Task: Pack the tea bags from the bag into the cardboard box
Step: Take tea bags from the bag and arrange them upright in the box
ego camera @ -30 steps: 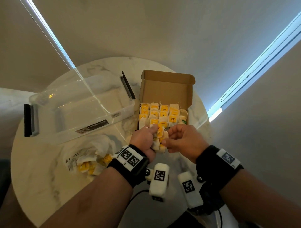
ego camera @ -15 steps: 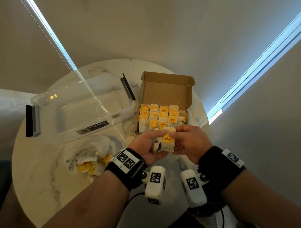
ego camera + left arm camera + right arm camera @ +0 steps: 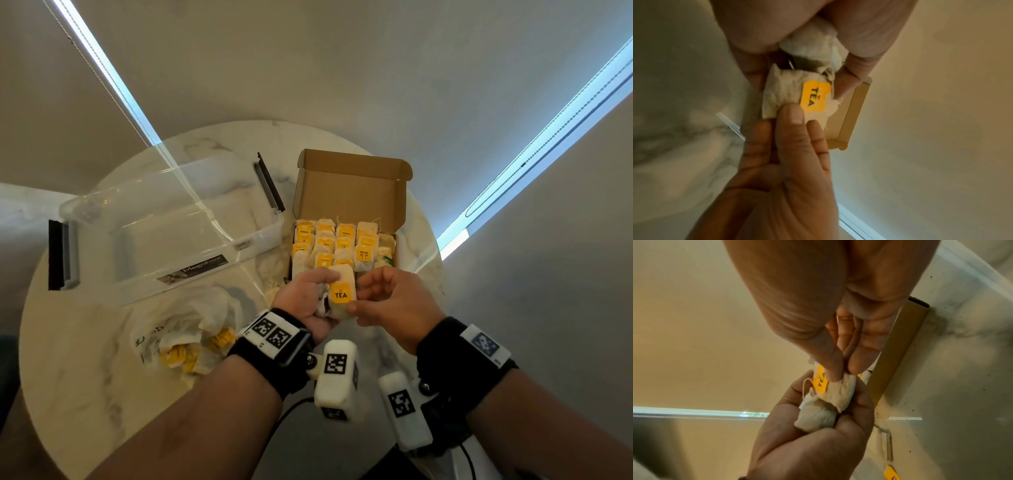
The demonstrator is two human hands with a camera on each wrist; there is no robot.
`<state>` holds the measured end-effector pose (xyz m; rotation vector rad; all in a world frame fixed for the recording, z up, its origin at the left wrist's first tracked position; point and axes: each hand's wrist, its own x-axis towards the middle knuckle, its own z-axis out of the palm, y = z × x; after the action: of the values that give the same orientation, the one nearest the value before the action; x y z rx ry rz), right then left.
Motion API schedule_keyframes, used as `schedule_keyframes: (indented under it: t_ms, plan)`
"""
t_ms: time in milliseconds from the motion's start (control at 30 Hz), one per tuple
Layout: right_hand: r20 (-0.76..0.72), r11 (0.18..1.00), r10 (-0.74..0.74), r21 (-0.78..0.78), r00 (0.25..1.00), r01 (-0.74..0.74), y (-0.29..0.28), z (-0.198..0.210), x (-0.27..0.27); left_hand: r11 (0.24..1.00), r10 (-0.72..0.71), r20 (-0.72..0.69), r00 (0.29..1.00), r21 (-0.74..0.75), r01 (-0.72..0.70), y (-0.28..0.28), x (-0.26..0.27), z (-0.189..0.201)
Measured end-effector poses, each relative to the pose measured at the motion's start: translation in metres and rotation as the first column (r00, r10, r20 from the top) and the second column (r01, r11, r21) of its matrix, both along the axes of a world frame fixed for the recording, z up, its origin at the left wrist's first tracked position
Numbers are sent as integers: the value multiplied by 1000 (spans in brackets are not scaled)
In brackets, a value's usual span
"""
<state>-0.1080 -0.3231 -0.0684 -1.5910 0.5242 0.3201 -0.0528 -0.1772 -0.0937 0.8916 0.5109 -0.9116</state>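
An open cardboard box (image 3: 349, 192) stands at the table's far side, with rows of yellow-tagged tea bags (image 3: 337, 245) in it. Just in front of it my two hands meet. My left hand (image 3: 318, 291) grips a small bunch of tea bags (image 3: 816, 417) in its palm. My right hand (image 3: 356, 301) pinches one tea bag (image 3: 783, 92) of that bunch by its lower edge, between thumb and fingers; its yellow "TEA" tag (image 3: 340, 295) faces up. A crumpled white bag (image 3: 191, 318) holding more tea bags lies on the table at the left.
A clear plastic storage box (image 3: 171, 219) with black latches lies on the round marble table (image 3: 85, 377), left of the cardboard box. One loose tea bag (image 3: 891, 473) lies on the table near the box. Walls surround the table.
A second ago both hands were closed over the bunch. The right hand has since pulled one tea bag up and turned it tag-up; both hands sit slightly nearer me.
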Motion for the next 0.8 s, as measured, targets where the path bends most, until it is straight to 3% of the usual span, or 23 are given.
schedule_keyframes:
  t_ms: [200,300,400,533,800]
  plan:
    - [-139,974,-14,221,990,44,9,-3,3,998,70,27,997,-10,-69,-11,0,4]
    - [-154,926,-64,360,986,116,11,-4,4,979,193,43,980,56,-196,-14,2,-2]
    - [-125,958,-102,255,987,131,15,-8,5,954,276,71,958,101,-283,-12,4,-9]
    - [-71,986,-88,133,994,96,17,-13,6,965,246,51,968,76,-250,-12,3,-7]
    - [-131,989,9,146,991,11,8,-9,2,970,241,51,969,35,-242,-1,11,-4]
